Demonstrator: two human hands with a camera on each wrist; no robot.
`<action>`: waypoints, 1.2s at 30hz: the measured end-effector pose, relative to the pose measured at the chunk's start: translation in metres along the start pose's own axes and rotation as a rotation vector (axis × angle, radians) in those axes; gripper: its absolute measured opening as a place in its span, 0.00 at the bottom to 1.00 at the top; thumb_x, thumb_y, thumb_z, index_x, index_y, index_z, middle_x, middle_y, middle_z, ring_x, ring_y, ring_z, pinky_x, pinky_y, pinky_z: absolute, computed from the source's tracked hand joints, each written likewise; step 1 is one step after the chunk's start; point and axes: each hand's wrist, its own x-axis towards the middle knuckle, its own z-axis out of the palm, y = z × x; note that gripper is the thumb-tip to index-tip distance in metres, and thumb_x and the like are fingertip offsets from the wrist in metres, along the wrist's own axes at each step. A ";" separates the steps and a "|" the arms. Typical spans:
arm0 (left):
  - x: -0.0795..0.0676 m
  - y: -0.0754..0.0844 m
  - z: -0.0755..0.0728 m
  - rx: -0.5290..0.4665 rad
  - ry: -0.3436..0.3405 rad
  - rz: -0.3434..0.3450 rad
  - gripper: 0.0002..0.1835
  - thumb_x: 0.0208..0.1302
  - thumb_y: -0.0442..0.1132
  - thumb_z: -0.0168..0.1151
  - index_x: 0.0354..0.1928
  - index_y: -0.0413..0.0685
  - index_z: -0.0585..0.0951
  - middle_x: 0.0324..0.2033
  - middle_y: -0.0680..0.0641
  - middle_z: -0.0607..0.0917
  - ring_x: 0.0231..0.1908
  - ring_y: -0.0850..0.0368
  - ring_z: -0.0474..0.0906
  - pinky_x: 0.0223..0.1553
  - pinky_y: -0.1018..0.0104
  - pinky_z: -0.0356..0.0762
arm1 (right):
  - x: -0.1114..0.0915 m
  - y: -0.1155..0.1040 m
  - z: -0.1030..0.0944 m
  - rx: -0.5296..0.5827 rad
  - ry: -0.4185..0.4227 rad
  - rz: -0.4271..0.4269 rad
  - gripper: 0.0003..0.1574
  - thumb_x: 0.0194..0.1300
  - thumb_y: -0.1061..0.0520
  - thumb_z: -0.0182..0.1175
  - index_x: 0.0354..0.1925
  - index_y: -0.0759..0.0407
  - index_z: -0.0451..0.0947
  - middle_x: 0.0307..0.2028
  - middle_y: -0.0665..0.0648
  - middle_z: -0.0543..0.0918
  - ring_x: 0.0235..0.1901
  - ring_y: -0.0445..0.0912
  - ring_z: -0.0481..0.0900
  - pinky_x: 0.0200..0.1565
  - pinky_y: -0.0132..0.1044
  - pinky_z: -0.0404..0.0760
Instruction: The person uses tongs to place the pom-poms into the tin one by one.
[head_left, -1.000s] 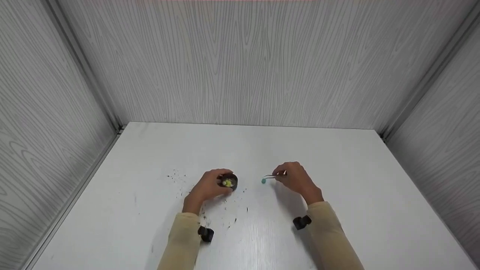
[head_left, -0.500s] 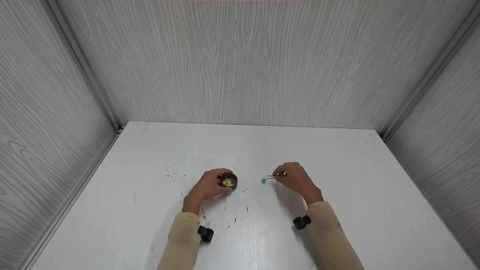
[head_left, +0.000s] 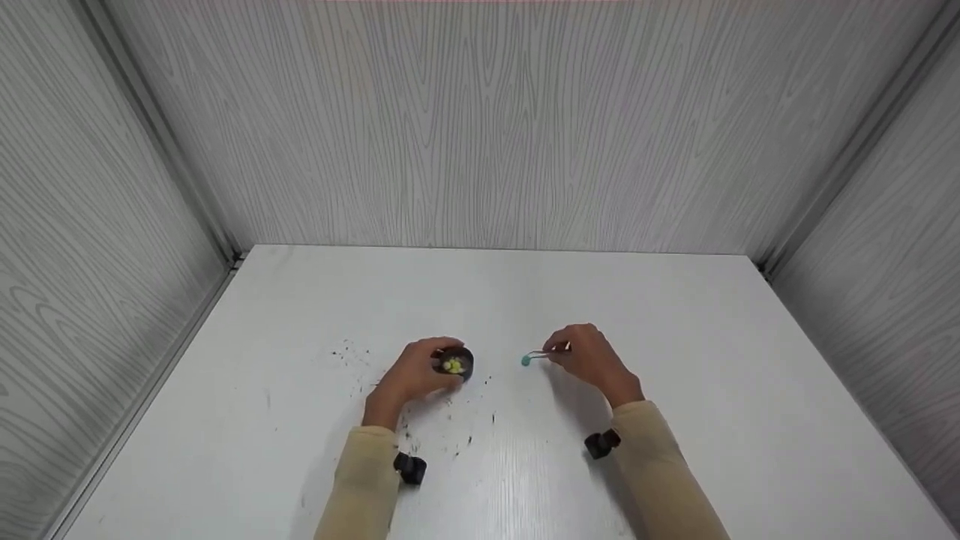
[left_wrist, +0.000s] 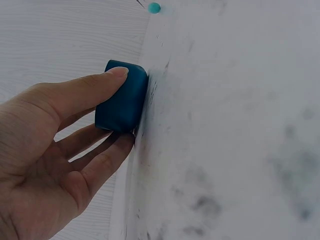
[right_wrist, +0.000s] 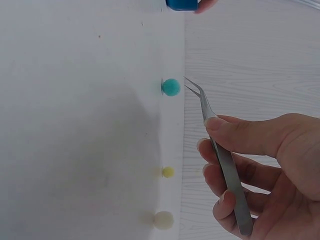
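Note:
My left hand (head_left: 416, 370) grips a small round cup (head_left: 466, 363) from the left, thumb on the near side. In the left wrist view the cup (left_wrist: 124, 97) looks blue and stands on the table, the fingers curled behind it. Several small yellow-green and whitish balls (head_left: 453, 365) lie inside it. My right hand (head_left: 592, 358) holds steel tweezers (right_wrist: 226, 165) with bent tips, pinched between thumb and fingers. The tweezer tips are slightly apart, right by a turquoise ball (right_wrist: 171, 87) on the table. In the right wrist view there is a visible gap between tips and ball.
A yellow ball (right_wrist: 168, 172) and a whitish ball (right_wrist: 163, 220) sit on the table near my right hand, hidden from the head view. Dark specks (head_left: 470, 440) and smudges mark the white table (head_left: 637, 300). Grey wood-grain panels (head_left: 480, 127) enclose the back and sides.

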 end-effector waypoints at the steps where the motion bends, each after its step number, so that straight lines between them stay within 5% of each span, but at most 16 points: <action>1: 0.000 0.000 0.000 -0.002 0.000 0.000 0.31 0.59 0.35 0.76 0.66 0.51 0.80 0.66 0.40 0.80 0.66 0.37 0.77 0.68 0.41 0.75 | 0.000 0.000 0.000 -0.001 0.001 0.003 0.08 0.63 0.67 0.69 0.40 0.59 0.91 0.35 0.55 0.90 0.35 0.45 0.80 0.39 0.38 0.81; 22: 0.002 -0.002 0.001 0.010 0.005 -0.005 0.31 0.60 0.36 0.76 0.66 0.52 0.80 0.65 0.41 0.80 0.66 0.38 0.77 0.68 0.41 0.75 | 0.001 0.000 0.004 -0.027 0.040 0.019 0.09 0.63 0.68 0.69 0.40 0.59 0.91 0.36 0.56 0.90 0.35 0.45 0.81 0.39 0.40 0.82; 36: 0.000 -0.002 0.000 0.000 -0.001 0.015 0.31 0.59 0.35 0.76 0.66 0.51 0.80 0.65 0.41 0.80 0.65 0.37 0.78 0.67 0.40 0.75 | 0.001 0.006 0.007 -0.013 -0.019 0.040 0.08 0.64 0.67 0.69 0.39 0.58 0.92 0.37 0.55 0.90 0.36 0.45 0.81 0.42 0.40 0.82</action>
